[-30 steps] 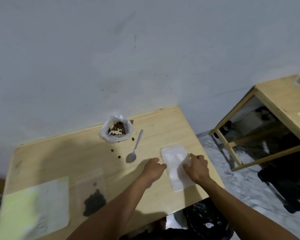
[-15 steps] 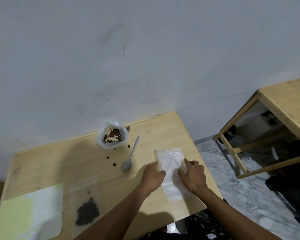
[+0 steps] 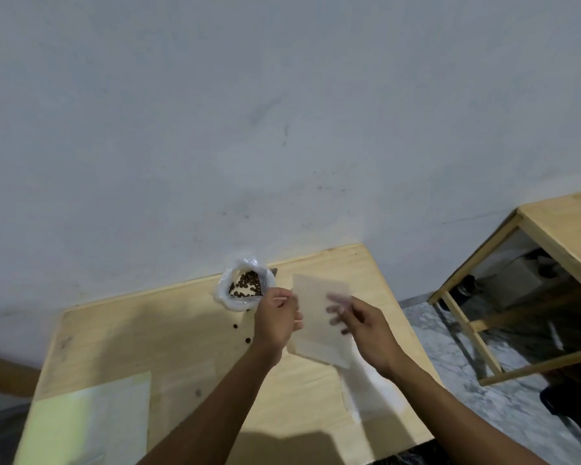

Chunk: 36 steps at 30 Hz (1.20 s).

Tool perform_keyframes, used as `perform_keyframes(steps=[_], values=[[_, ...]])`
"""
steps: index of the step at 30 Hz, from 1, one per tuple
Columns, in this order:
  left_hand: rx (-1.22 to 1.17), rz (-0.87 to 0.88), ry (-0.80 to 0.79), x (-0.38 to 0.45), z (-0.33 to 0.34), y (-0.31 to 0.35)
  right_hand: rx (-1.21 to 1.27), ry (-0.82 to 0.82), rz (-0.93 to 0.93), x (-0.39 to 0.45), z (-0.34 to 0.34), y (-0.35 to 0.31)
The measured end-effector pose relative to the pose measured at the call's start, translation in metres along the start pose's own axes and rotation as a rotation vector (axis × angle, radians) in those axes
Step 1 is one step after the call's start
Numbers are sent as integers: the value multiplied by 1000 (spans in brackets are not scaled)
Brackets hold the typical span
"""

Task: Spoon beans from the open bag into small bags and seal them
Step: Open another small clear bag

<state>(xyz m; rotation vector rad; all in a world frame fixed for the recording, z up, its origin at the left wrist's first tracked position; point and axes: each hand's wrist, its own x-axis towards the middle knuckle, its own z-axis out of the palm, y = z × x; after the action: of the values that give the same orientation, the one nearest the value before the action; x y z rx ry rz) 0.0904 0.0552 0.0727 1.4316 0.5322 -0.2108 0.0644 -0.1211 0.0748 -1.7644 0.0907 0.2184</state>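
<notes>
I am watching the left hand (image 3: pixel 277 322) pinching the left edge of a small translucent bag (image 3: pixel 317 325), which it is holding up off the wooden table (image 3: pixel 168 333) — tilted, its top edge toward the wall. The right hand (image 3: pixel 359 325) is reaching at the bag's right side, its fingers (image 3: pixel 337 308) blurred against the plastic; I cannot tell whether they are gripping it or only touching it. Just left of the left hand, the open bag (image 3: pixel 245 288) of beans is sitting against the wall, with loose beans (image 3: pixel 241 332) lying on the table below it. A pile of small bags (image 3: pixel 371 391) is lying under the right forearm — near the table's right edge. A pale green sheet (image 3: pixel 81 421) is lying at the near left corner.
</notes>
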Motion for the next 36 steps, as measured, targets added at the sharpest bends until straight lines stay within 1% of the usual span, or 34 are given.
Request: perform_keyframes(steps=[1,3,5,6,8,11,14,17,20,22,23,26,27,29,31,36], values=[[-126,-52,-12,0,-6,11,-47,-12,-62,4,8,-5],[-275,-122,-77,-2,-18,32,-151,-68,-205,9,24,-14],[-291,-109,-140,-8,-33,50,-294,-179,-318,13,38,-22],[-262,-82,-134,-10,-41,56,-338,-237,-334,15,44,-27],[-219,-24,-105,-16,-56,64,-314,-319,-277,18,56,-43],[-217,34,-122,-23,-73,71,-164,-307,-189,25,75,-68],[-250,73,-145,-29,-85,76,-57,-323,-158,29,91,-86],[-300,87,-157,-31,-94,78,12,-375,-105,29,101,-96],[-296,81,-119,-28,-103,76,66,-424,-41,29,106,-101],[-275,84,-79,-25,-106,75,49,-404,-33,29,108,-103],[-261,86,-60,-24,-106,74,23,-362,-54,30,110,-103],[-233,104,-8,-21,-103,74,-120,-156,-201,33,117,-104],[-226,107,14,-20,-101,74,-163,-120,-231,34,119,-105],[-213,100,53,-18,-98,74,-235,-111,-241,37,121,-107],[-186,81,57,-17,-95,73,-294,-113,-224,42,120,-107],[-4,59,101,-14,-93,66,-409,-78,-185,51,117,-95]])
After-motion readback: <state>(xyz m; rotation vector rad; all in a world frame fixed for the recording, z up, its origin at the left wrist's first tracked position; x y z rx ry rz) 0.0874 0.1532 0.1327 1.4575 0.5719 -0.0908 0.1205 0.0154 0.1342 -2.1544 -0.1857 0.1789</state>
